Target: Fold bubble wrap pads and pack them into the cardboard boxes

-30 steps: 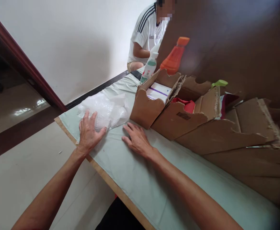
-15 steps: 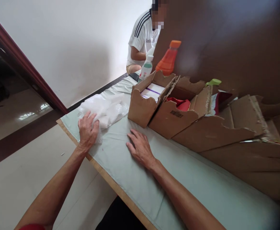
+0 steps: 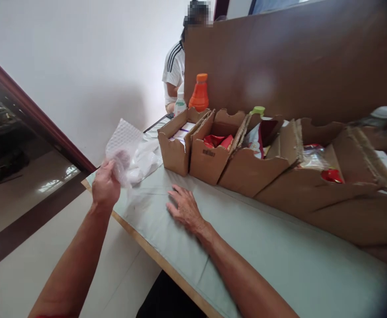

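The left hand [image 3: 106,185] is clamped on a sheet of clear bubble wrap [image 3: 123,143], raised above the left corner of the bench [image 3: 167,225]. Its fingers are closed together on the plastic, and part of the sheet stands up beyond them. More crumpled white plastic [image 3: 143,161] lies on the bench just beside the held sheet, toward the far edge — whether the two are one piece, I cannot tell.

The right hand [image 3: 185,207] holds nothing. It is low over the cloth near the left end of the bench, palm down, its fingers apart and slightly bent; whether it presses on the cloth, I cannot tell.

A row of open cardboard boxes [image 3: 206,163] runs along the far side of the bench from near the left end to the right. The leftmost box holds white packets with purple lines [image 3: 182,134], the next a red packet [image 3: 219,141]. Behind the leftmost box stand an orange bottle [image 3: 199,96] and a clear bottle with a white cap [image 3: 180,105]. A person in a white shirt [image 3: 172,66] is beyond them, partly hidden by a tall brown panel [image 3: 279,66].
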`<action>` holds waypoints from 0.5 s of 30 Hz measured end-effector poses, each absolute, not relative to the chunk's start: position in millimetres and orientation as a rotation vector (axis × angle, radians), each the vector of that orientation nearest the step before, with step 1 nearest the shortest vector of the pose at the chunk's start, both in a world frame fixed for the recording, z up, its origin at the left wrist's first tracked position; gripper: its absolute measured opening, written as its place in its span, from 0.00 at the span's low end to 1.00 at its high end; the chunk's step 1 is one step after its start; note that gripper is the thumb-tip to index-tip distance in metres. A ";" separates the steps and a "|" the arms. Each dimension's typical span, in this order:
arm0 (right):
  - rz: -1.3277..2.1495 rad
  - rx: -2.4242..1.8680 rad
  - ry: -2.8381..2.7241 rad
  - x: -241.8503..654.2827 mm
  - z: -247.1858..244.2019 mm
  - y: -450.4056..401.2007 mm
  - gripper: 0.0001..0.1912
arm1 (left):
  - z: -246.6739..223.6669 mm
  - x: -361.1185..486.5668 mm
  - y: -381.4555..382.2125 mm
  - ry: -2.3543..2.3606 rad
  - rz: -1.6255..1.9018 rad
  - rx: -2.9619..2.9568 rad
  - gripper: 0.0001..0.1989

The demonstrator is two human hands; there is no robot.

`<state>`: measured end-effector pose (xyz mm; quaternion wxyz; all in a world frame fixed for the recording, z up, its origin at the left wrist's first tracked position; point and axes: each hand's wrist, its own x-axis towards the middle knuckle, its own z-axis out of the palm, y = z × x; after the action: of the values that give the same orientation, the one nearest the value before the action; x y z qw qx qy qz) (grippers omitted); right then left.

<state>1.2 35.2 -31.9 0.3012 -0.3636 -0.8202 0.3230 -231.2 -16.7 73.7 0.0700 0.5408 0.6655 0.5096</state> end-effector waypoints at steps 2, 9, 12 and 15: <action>0.999 -0.940 -2.057 6.0 -30.9 36.5 0.23 | 69.0 -208.6 -26.3 1.858 1.538 1.546 0.32; 1.505 -0.850 -1.576 47.7 -21.8 38.3 0.33 | 2.6 -137.3 -63.9 0.844 1.384 0.505 0.22; 1.614 -0.875 -1.466 64.2 -19.6 32.8 0.30 | -19.7 -126.1 -73.1 0.632 1.224 0.318 0.18; 1.650 -0.932 -1.395 70.5 -17.3 26.6 0.22 | -19.2 -130.1 -79.3 0.561 1.111 0.278 0.22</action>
<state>70.5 26.6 -17.3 0.3842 -0.3657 -0.5474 0.6474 -130.1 -79.3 -19.2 0.8036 0.1300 0.2617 0.5186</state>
